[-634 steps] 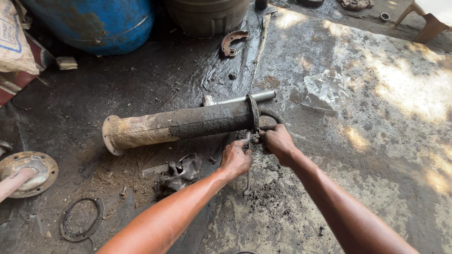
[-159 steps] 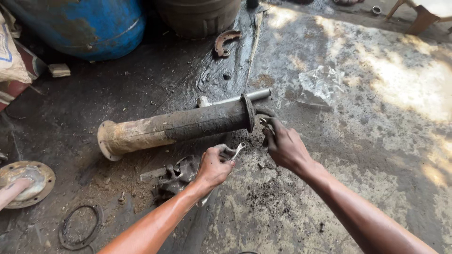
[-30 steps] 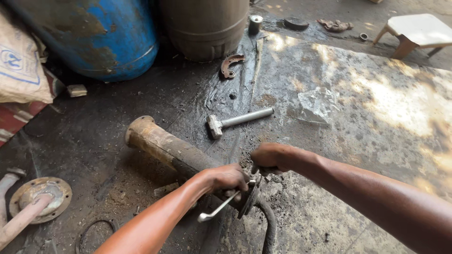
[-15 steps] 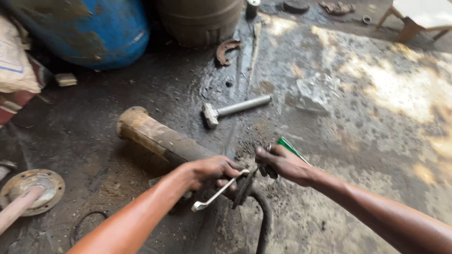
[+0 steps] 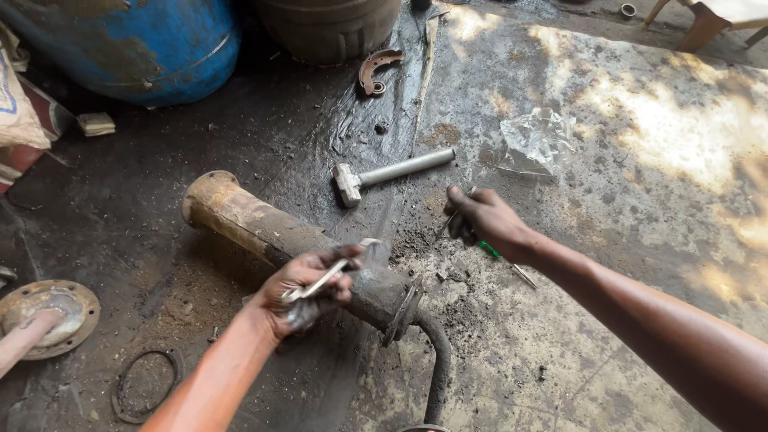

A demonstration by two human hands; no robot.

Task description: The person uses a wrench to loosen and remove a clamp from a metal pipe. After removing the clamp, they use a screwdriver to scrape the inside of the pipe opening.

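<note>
Nearest the camera, a dark ring (image 5: pixel 146 384) lies flat on the greasy concrete floor (image 5: pixel 624 264), and a round rusty flange plate (image 5: pixel 48 316) sits at the left edge. The left hand (image 5: pixel 308 290) rests on the grimy axle tube (image 5: pixel 280 240), fingers curled around a slim metal wrench (image 5: pixel 328 276); motion blur makes the exact grip hard to read, but the tool appears clamped against the palm. The axle tube lies diagonally, its rusty open end up-left, its flanged end (image 5: pixel 402 308) lower right, where a dark curved hose or rod (image 5: pixel 436 364) runs toward the bottom edge. The right hand (image 5: pixel 488 222) hovers just right of the tube, fingers closed around a green-handled screwdriver (image 5: pixel 500 260) whose shaft points down-right, close to the floor. Beyond the hands, a hammer (image 5: pixel 392 172) lies on the floor, apart from the tube. Farther off are a crumpled clear plastic sheet (image 5: pixel 540 140), a curved brake shoe (image 5: pixel 376 68), and a blue drum (image 5: pixel 136 44).
</note>
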